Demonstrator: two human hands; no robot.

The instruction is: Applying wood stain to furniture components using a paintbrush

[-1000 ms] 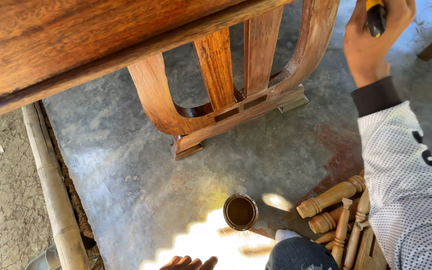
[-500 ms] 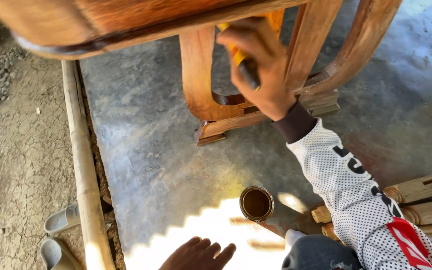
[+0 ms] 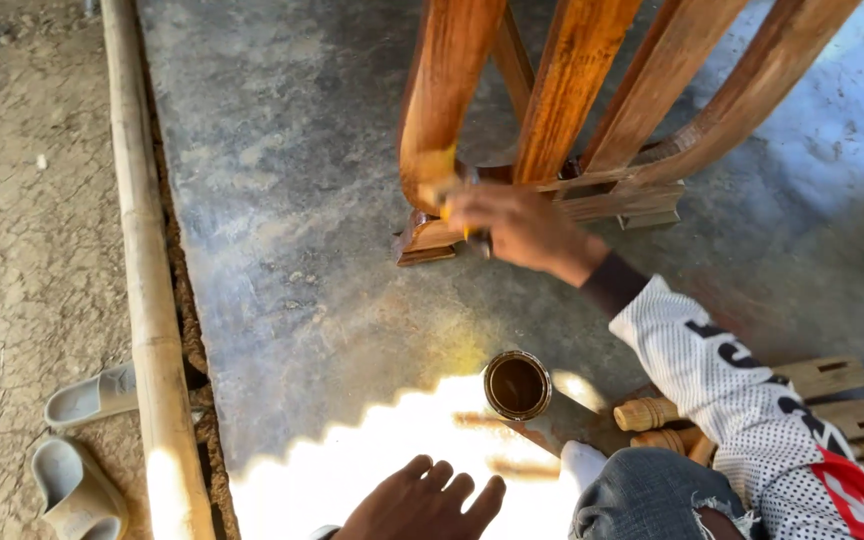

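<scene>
My right hand is closed around a small brush with a yellow handle. The brush is pressed against the lower end of a curved, glossy brown wooden leg of a furniture frame, just above its base rail. My left hand rests flat on the concrete floor at the bottom edge, fingers spread and holding nothing. A small open tin of dark brown varnish stands on the floor between the two hands.
Turned wooden spindles and flat slotted wooden pieces lie at the right beside my knee in jeans. A long bamboo pole edges the concrete slab. Two grey sandals lie on the dirt at left.
My right hand has come down with the brush from high on the frame to the foot of the curved leg. My left hand has slid further into view on the floor.
</scene>
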